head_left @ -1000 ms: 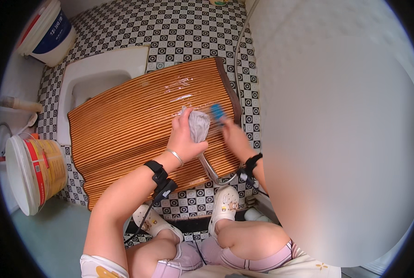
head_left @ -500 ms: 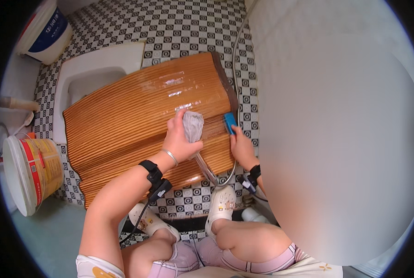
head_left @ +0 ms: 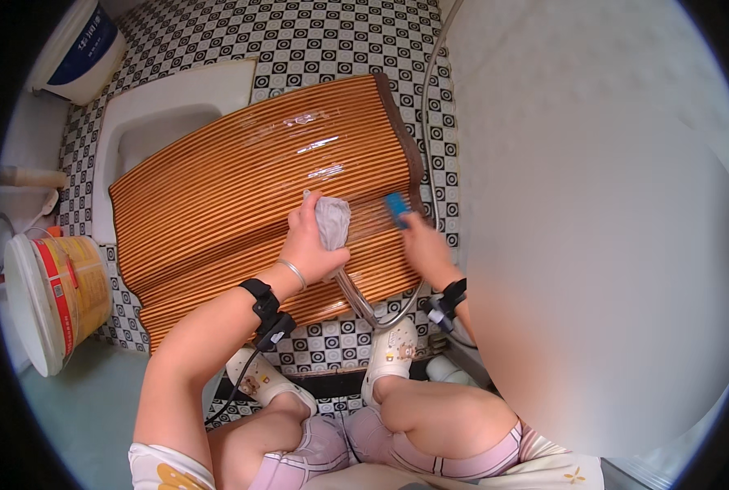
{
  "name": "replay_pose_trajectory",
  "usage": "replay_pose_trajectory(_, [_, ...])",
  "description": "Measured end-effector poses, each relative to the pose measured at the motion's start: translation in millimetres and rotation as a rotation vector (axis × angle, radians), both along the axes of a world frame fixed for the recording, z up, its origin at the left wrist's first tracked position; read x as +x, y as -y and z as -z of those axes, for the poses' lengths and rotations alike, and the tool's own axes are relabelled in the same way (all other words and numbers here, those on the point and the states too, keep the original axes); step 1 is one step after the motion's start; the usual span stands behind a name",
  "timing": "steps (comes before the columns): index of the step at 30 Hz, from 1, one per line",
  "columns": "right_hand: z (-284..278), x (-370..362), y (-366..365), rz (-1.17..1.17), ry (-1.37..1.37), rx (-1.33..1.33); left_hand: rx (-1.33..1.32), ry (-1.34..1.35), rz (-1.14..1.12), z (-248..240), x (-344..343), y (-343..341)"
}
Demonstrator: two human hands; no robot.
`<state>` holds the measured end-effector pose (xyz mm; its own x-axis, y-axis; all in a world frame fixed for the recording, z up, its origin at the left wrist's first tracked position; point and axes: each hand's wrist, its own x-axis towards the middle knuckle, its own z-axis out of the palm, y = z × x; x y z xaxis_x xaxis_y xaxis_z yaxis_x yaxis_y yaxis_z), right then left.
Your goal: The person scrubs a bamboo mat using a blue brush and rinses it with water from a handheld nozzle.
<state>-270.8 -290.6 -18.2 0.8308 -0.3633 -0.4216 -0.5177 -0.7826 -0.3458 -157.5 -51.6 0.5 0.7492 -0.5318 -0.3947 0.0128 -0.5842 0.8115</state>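
A wet, brown striped mat (head_left: 217, 204) with a dark edge lies across the tiled floor and over part of the squat toilet. Above its middle, my left hand (head_left: 309, 245) is closed around a hand shower (head_left: 351, 292) with a chrome handle. Something grey and crumpled, like a cloth (head_left: 333, 224), shows at the shower's head; I cannot tell whether it covers it. My right hand (head_left: 426, 247), blurred by motion, grips a blue brush (head_left: 396, 210) against the mat near its right edge. Water glints on the mat's upper part.
The white squat toilet (head_left: 107, 163) is at the left. A yellow and red bucket (head_left: 83, 286) stands near left, and a white and blue one (head_left: 87, 57) far left. The shower hose (head_left: 426, 122) runs along the right wall. My feet in cream clogs (head_left: 392, 351) are at the near edge.
My right hand and the blue brush have shifted slightly left and blurred. My left hand with the hand shower has moved a little left.
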Motion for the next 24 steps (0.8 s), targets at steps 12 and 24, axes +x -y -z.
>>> replay_pose_trajectory(12, [21.2, 10.7, -10.4, 0.086, 0.483, -0.008, 0.133, 0.118, -0.346, 19.1, 14.8, -63.4])
replay_pose_trajectory(24, [6.3, 126.1, -145.2, -0.559, 0.15, 0.215, 0.217, 0.185, -0.606, 16.9, 34.3, -100.7])
